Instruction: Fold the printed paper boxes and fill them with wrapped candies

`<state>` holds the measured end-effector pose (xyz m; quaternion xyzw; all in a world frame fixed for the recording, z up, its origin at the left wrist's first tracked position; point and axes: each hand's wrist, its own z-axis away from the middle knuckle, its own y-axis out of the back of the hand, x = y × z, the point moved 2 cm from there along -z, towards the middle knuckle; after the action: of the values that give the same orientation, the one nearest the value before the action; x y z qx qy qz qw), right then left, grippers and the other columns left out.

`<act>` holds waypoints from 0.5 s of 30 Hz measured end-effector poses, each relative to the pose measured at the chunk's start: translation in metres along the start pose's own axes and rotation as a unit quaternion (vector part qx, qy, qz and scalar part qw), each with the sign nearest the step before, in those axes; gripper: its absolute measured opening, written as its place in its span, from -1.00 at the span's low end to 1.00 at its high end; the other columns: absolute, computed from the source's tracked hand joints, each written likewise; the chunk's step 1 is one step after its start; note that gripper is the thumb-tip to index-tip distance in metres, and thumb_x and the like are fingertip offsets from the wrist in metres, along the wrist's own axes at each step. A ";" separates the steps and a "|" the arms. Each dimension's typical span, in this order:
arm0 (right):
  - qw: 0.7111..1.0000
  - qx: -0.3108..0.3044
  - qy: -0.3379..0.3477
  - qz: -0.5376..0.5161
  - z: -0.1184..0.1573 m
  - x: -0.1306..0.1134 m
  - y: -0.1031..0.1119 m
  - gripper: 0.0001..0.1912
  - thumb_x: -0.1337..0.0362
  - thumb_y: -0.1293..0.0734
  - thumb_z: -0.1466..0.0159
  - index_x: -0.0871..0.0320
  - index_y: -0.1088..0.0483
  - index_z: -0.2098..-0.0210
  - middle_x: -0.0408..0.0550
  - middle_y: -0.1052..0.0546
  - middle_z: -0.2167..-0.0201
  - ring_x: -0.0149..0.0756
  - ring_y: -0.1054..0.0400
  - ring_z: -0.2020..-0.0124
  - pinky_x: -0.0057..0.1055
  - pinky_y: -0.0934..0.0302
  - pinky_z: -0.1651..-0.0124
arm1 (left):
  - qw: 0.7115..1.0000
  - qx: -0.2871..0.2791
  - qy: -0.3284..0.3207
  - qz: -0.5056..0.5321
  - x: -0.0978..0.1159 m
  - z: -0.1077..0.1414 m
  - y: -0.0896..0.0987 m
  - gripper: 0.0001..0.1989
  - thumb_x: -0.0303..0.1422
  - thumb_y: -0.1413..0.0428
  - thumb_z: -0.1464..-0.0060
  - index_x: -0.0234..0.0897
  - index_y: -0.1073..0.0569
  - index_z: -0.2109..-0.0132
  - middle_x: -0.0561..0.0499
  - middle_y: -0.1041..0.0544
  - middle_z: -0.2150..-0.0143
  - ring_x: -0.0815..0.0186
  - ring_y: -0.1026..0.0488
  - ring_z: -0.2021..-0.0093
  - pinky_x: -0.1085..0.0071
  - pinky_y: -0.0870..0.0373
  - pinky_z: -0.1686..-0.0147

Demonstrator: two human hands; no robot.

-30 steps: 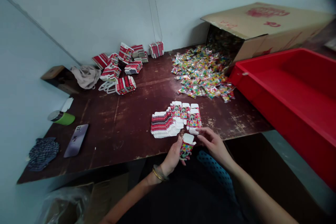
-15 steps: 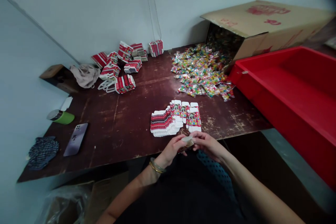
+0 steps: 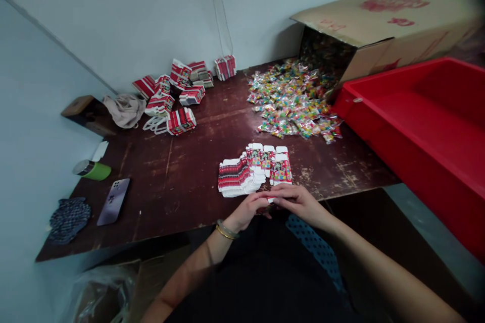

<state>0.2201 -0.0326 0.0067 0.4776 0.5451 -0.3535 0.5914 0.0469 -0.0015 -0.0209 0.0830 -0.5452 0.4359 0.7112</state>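
Observation:
Both hands meet at the table's front edge around a small red and white candy box point(image 3: 270, 200), mostly hidden by the fingers. My left hand point(image 3: 248, 210) grips it from the left. My right hand point(image 3: 297, 203) lies over it from the right, fingers bent across its top. Just beyond them, a fanned row of flattened printed boxes point(image 3: 238, 176) rests on the table, its right end showing colourful fronts. Farther back spreads a heap of small clear packets of coloured candies point(image 3: 291, 103).
A cardboard carton point(image 3: 371, 40) lies on its side behind the packets. At right stands a red plastic tray point(image 3: 382, 131). Bundles of folded boxes point(image 3: 180, 121) sit at the back left. A phone point(image 3: 113, 202), green-lidded cup point(image 3: 94, 170) and dark checked cloth point(image 3: 70, 219) line the left side.
My right hand has moved over the top of the box, its fingers now flatter across it. The box's pale opening, visible before, is covered. The view has shifted slightly.

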 end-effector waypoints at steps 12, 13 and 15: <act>0.983 0.156 0.019 0.093 0.040 0.021 -0.007 -0.69 0.15 -0.30 -0.31 -0.02 -0.49 -0.03 0.02 -0.57 0.08 -0.14 -0.43 0.06 -0.15 -0.34 -0.02 | 0.998 -0.019 0.004 0.052 -0.024 0.002 -0.031 -0.45 -0.07 -0.14 -0.10 -0.32 -0.36 -0.12 -0.10 -0.48 0.19 0.30 -0.46 0.35 0.43 -0.39 0.46; 0.982 0.161 0.004 0.102 0.051 0.020 0.002 -0.71 0.14 -0.29 -0.32 -0.01 -0.51 0.01 0.02 -0.59 0.12 -0.14 -0.45 0.09 -0.15 -0.35 0.02 | 0.999 -0.027 -0.009 0.036 -0.027 0.001 -0.038 -0.46 -0.06 -0.13 -0.10 -0.31 -0.37 -0.12 -0.10 -0.48 0.16 0.29 -0.46 0.31 0.38 -0.43 0.37; 0.980 0.146 -0.043 0.130 0.077 0.017 0.031 -0.71 0.11 -0.26 -0.34 0.00 -0.54 0.06 0.02 -0.60 0.15 -0.13 -0.47 0.13 -0.17 -0.37 0.06 | 0.997 -0.068 -0.029 -0.031 -0.031 -0.001 -0.048 -0.49 -0.10 -0.16 -0.09 -0.27 -0.41 -0.11 -0.12 -0.48 0.05 0.22 -0.45 0.13 0.28 -0.42 0.13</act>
<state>0.2758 -0.0948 -0.0084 0.6096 0.3952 -0.3697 0.5793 0.0810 -0.0466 -0.0298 0.0639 -0.5909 0.3734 0.7123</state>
